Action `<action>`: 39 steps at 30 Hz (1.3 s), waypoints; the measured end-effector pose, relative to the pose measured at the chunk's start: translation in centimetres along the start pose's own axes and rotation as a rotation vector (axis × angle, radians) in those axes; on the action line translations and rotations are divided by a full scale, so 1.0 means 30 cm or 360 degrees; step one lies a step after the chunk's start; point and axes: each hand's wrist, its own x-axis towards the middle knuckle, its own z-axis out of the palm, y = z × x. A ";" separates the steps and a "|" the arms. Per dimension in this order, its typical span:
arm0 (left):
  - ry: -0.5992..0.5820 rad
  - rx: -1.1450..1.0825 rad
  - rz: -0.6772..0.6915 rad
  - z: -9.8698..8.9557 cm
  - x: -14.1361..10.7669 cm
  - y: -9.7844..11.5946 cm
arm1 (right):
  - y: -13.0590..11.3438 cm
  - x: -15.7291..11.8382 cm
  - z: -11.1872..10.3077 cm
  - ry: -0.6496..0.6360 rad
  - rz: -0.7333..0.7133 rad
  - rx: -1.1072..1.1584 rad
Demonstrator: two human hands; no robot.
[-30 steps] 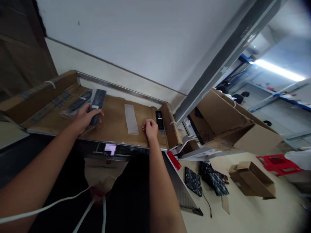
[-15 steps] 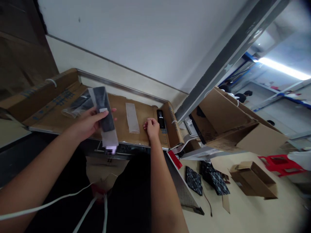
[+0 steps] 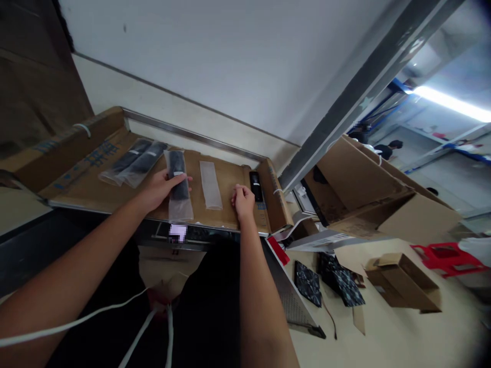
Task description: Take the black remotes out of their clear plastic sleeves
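My left hand (image 3: 161, 189) grips a dark item in a clear sleeve (image 3: 178, 197), low over the cardboard-lined tray (image 3: 84, 191); whether the sleeve touches the tray I cannot tell. Two more bagged dark items (image 3: 140, 161) lie to its left. An empty-looking clear sleeve (image 3: 210, 185) rests flat between my hands. My right hand (image 3: 244, 200) has its fingers curled together beside a black item with a small white label (image 3: 255, 186) at the tray's right end. Anything within those right fingers is hidden.
A large open carton (image 3: 356, 189) stands right of the tray, below a slanted grey post (image 3: 368, 87). On the floor are a smaller carton (image 3: 406, 281), black patterned packages (image 3: 308, 282) and a red stool (image 3: 448, 258). White cords hang at the lower left. People are in the far background.
My left hand has moved right and lowered the bagged item toward the tray, uncovering the two bagged items at left. My right hand stays nearly in place.
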 end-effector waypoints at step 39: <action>0.0164 -0.0110 0.0203 -0.011 -0.025 -0.004 | -0.073 -0.470 0.162 -0.1015 0.0454 0.0201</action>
